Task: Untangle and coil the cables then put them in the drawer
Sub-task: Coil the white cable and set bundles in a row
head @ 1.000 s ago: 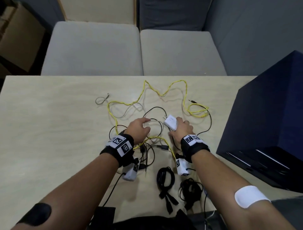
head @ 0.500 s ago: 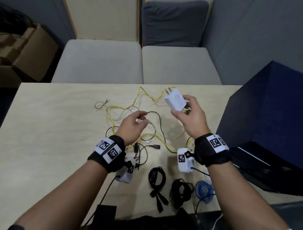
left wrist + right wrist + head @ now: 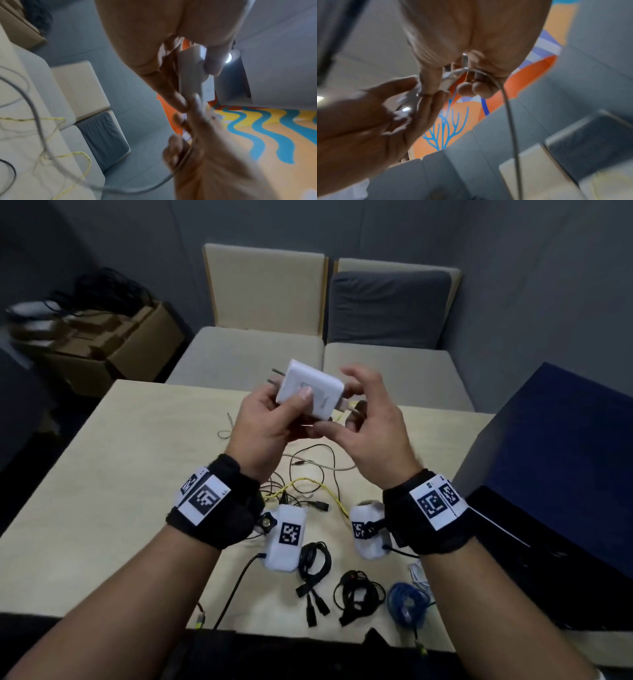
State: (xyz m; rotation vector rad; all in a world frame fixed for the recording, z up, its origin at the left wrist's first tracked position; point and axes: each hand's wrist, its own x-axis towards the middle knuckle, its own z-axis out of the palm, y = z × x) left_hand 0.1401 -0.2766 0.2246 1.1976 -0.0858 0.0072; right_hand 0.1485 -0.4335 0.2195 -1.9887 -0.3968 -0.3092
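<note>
A white charger (image 3: 310,390) is held up above the table in my left hand (image 3: 291,405), thumb on its face and prongs pointing left. My right hand (image 3: 346,414) pinches the pale cable plug (image 3: 344,405) at the charger's right end. In the left wrist view the charger (image 3: 190,70) sits between my fingers. In the right wrist view the grey cable (image 3: 510,108) hangs down from my fingertips. Below, a yellow cable (image 3: 308,482) lies tangled with thin black and grey ones on the table (image 3: 102,474).
Two black coiled cables (image 3: 313,559) (image 3: 358,597) and a blue coil (image 3: 407,601) lie near the table's front edge. A dark blue drawer cabinet (image 3: 548,474) stands at the right. Grey bench seats (image 3: 246,354) lie beyond the table, cardboard boxes (image 3: 113,344) at far left.
My right hand lifted the charger off the table and passed it to my left hand. Both hands are now raised, and my right hand has shifted to the cable plug.
</note>
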